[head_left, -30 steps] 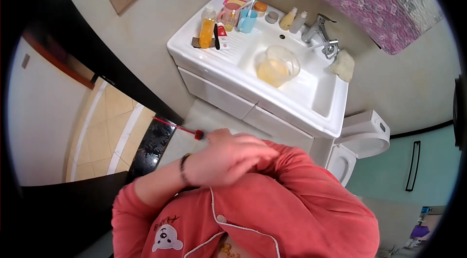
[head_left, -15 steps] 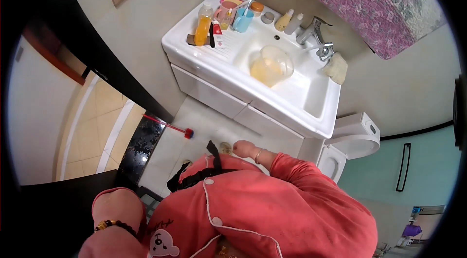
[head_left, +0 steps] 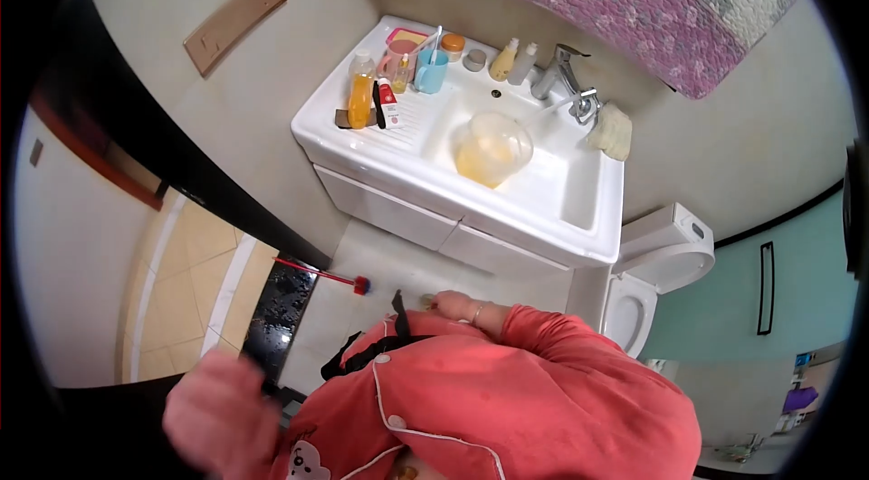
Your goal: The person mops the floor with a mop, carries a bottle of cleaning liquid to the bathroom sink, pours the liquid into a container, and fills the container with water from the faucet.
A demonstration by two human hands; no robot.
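The person in the coral-red buttoned pyjama top (head_left: 507, 399) stood in front of the white ceramic washbasin (head_left: 398, 141), looking down over their own chest. A black strap (head_left: 376, 344) lay across the front of the top, one end sticking up near the collar. The right hand (head_left: 453, 305), with a thin bracelet at the wrist, was drawn in close against the chest just beside the strap's upper end; its fingers looked curled, but whether they pinched the strap could not be told at this size. The left hand (head_left: 222, 412) was low at the left edge of view, smeared by motion, so its fingers could not be read as spread or closed, and it held nothing that showed.

As a judgement, whatever was being arranged at the chest looked midway: the strap hung loose and unsettled, and neither hand had reached toward the basin. There, the translucent plastic measuring jug of yellowish liquid (head_left: 491, 148) sat untouched in the bowl below the chrome tap (head_left: 566, 77), with an orange bottle (head_left: 360, 93) and a blue toothbrush cup (head_left: 432, 71) on the ledge. A red-handled brush (head_left: 326, 275) lay on the floor tiles below, and a white toilet (head_left: 665, 254) stood to the right.
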